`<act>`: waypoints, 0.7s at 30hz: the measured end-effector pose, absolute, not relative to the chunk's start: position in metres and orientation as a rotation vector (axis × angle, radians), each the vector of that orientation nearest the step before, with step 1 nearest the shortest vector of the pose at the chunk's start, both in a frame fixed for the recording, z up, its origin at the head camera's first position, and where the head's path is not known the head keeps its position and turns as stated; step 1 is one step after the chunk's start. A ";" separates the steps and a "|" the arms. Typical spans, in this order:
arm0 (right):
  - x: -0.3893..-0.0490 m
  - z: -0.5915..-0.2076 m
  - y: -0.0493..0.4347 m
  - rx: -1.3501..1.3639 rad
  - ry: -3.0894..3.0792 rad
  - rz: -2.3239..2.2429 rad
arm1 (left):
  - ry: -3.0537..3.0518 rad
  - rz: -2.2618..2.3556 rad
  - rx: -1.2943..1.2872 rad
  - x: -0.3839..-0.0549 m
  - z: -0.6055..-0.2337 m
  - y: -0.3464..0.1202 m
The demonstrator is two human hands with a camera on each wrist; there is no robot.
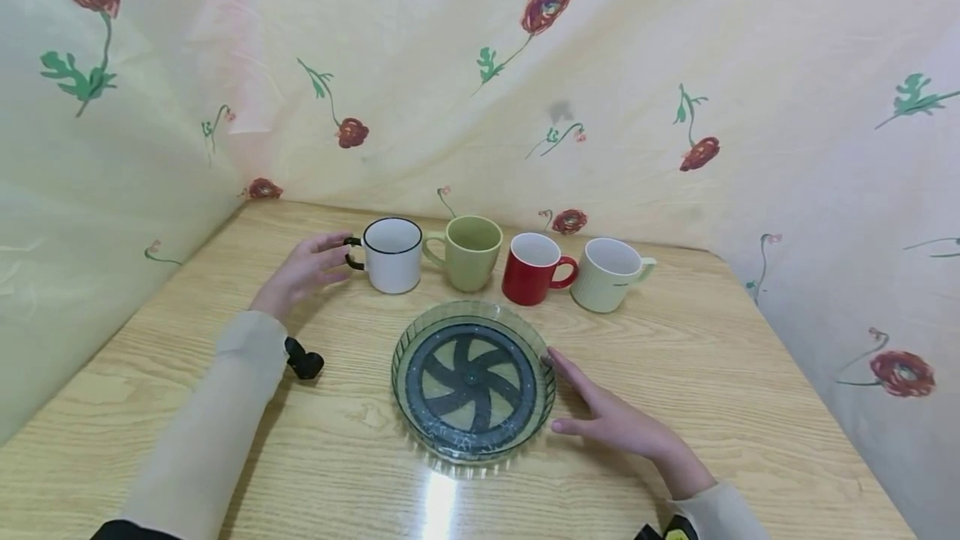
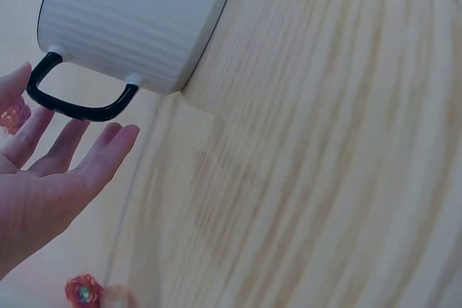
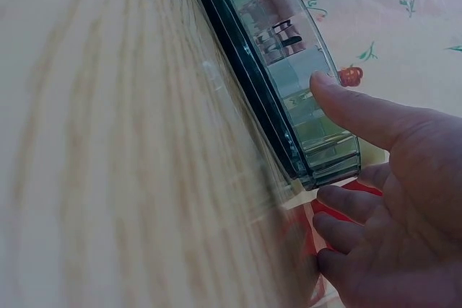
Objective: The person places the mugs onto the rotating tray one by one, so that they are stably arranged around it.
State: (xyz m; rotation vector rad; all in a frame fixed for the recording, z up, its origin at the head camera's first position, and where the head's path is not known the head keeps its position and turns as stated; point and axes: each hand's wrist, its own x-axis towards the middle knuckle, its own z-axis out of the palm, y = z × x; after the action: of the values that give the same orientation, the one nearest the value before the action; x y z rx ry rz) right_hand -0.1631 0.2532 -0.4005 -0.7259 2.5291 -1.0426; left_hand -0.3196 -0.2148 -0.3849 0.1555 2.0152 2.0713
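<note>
A white mug with a black rim and black handle stands at the left end of a row of mugs. My left hand is beside its handle, fingers fairly straight and spread; in the left wrist view the fingers lie just below the black handle without curling round it. A round clear glass dish with a dark swirl-patterned base sits mid-table. At its right edge is my right hand, thumb and fingers extended. Whether the fingertips touch the dish's side I cannot tell.
To the right of the white mug stand a green mug, a red mug and a pale ribbed mug, near the back edge of the wooden table. A flowered curtain hangs behind and along both sides.
</note>
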 end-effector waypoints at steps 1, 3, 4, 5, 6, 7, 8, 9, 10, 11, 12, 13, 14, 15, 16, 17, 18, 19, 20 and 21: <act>-0.163 -0.400 0.253 -0.728 2.526 -1.048 | 1.999 2.082 0.150 -0.320 -0.385 -0.215; -0.163 -0.400 0.253 -0.729 2.518 -1.059 | 1.968 2.103 0.138 -0.320 -0.386 -0.214; -0.162 -0.400 0.253 -0.730 2.513 -1.066 | 1.952 2.113 0.131 -0.319 -0.386 -0.213; -0.162 -0.400 0.254 -0.733 2.509 -1.070 | 1.934 2.126 0.122 -0.319 -0.385 -0.212; -0.162 -0.400 0.254 -0.733 2.505 -1.075 | 1.925 2.134 0.112 -0.319 -0.385 -0.212; -0.162 -0.400 0.254 -0.733 2.503 -1.077 | 1.914 2.143 0.103 -0.319 -0.385 -0.211; -0.162 -0.400 0.254 -0.730 2.500 -1.079 | 1.906 2.149 0.096 -0.319 -0.384 -0.210; -0.162 -0.400 0.254 -0.729 2.499 -1.079 | 1.891 2.161 0.085 -0.319 -0.384 -0.210; -0.162 -0.400 0.254 -0.728 2.499 -1.079 | 1.882 2.169 0.081 -0.319 -0.384 -0.209; -0.162 -0.401 0.254 -0.727 2.499 -1.078 | 1.872 2.178 0.080 -0.319 -0.384 -0.209; -0.163 -0.401 0.254 -0.727 2.499 -1.076 | 1.864 2.185 0.085 -0.319 -0.384 -0.209; -0.163 -0.401 0.254 -0.726 2.502 -1.073 | 1.854 2.194 0.090 -0.319 -0.385 -0.209; -0.163 -0.401 0.254 -0.725 2.503 -1.070 | 1.846 2.201 0.095 -0.319 -0.385 -0.209; -0.163 -0.401 0.254 -0.713 2.503 -1.070 | 1.835 2.212 0.095 -0.319 -0.386 -0.209; -0.163 -0.401 0.254 -0.704 2.503 -1.069 | 1.829 2.217 0.099 -0.319 -0.387 -0.208; -0.163 -0.401 0.254 -0.696 2.504 -1.066 | 1.823 2.221 0.106 -0.319 -0.387 -0.208; -0.163 -0.401 0.254 -0.692 2.505 -1.063 | 1.820 2.223 0.113 -0.318 -0.387 -0.208; -0.163 -0.401 0.254 -0.685 2.507 -1.061 | 1.810 2.232 0.110 -0.318 -0.387 -0.208; -0.164 -0.401 0.254 -0.679 2.503 -1.062 | 1.797 2.244 0.106 -0.317 -0.387 -0.208; -0.164 -0.402 0.253 -0.675 2.505 -1.060 | 1.788 2.255 0.101 -0.316 -0.387 -0.207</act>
State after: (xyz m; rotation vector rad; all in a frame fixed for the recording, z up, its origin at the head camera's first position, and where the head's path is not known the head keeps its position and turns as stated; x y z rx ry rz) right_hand -0.1638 0.2534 -0.4016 -0.6747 2.5047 -1.0603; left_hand -0.3162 -0.2074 -0.3870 0.1011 1.7878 2.2550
